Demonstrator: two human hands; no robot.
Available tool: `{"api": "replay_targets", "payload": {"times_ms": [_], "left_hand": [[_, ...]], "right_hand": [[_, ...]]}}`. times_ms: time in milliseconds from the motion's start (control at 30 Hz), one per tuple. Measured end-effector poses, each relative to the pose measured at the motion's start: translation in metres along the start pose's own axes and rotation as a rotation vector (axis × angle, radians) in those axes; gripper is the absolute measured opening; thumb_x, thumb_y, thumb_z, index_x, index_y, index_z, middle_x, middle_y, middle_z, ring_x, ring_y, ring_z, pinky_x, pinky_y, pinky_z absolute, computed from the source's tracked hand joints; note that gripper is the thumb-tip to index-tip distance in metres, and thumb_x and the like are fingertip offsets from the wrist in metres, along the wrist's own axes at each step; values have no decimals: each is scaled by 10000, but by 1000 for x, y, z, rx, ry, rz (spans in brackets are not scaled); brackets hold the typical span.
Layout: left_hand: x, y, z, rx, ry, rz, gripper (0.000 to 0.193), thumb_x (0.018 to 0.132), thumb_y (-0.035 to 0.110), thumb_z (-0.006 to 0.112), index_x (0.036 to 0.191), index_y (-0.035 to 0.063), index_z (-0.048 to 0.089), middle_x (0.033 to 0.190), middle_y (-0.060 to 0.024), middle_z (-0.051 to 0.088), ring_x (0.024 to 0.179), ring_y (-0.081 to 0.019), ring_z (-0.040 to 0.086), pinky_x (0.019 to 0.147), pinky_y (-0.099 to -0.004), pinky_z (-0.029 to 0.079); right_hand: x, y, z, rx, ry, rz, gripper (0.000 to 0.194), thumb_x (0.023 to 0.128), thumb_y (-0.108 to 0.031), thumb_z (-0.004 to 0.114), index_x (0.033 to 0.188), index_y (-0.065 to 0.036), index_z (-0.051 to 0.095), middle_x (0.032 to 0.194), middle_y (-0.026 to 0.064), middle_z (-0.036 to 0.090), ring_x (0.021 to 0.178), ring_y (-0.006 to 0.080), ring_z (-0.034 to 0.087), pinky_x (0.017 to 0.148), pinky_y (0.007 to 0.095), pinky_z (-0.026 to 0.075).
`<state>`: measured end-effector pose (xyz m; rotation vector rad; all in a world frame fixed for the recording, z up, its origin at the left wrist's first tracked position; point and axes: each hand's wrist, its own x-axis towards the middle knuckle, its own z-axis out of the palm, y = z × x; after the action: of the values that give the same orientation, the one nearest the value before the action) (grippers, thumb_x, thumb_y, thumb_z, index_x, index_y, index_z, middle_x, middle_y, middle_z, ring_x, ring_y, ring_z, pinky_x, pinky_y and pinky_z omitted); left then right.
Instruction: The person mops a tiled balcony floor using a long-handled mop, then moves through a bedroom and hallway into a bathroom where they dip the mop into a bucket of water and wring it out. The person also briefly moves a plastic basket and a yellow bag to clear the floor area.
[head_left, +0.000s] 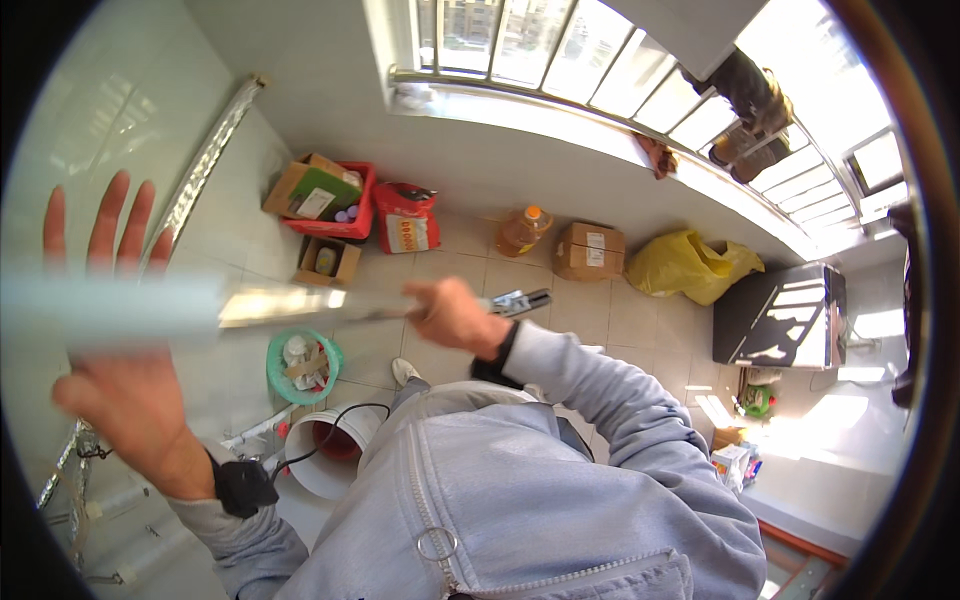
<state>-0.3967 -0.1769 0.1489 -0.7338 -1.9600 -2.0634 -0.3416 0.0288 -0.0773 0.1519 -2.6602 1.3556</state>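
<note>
A long tool with a pale-blue, roughly cylindrical end (112, 309) and a narrower shiny section crosses the left side, blurred. My right hand (454, 311) is closed round its thin shaft near the middle of the view. Beyond that hand, a dark and metallic end piece (525, 301) sticks out to the right; whether it belongs to the same tool cannot be told. My left hand (131, 405) is spread behind the pale-blue part, fingers extended above it and thumb below. The blue part hides the palm, so contact is uncertain. Both wrists wear black bands.
Left, a foil-wrapped pipe (214, 154) runs along the wall. By the wall stand a red crate (364, 202), red bag (405, 217), oil jug (523, 231), carton (589, 251) and yellow bag (675, 270). A green basin (274, 367) and white bucket (300, 457) are near my legs.
</note>
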Motion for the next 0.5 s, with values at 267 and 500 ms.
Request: {"api": "replay_targets", "payload": {"times_ms": [267,500], "left_hand": [[-89,88,58,-521,-285,163,371,688,382,641,776,82,440,600,8,416,519,-119,406,524,-263,327],[-175,115,141,-129,-211,334,324,792,358,565,724,113,365,551,36,370,447,-91,375,422,-209,325]], "right_hand": [[-44,-30,-21,278,-348,-284,130,629,-113,587,728,-54,526,618,163,553,607,359,542,554,439,435],[-94,51,-1,239,-179,-313,188,701,-158,604,664,-43,460,603,131,506,622,337,514,577,413,412]]}}
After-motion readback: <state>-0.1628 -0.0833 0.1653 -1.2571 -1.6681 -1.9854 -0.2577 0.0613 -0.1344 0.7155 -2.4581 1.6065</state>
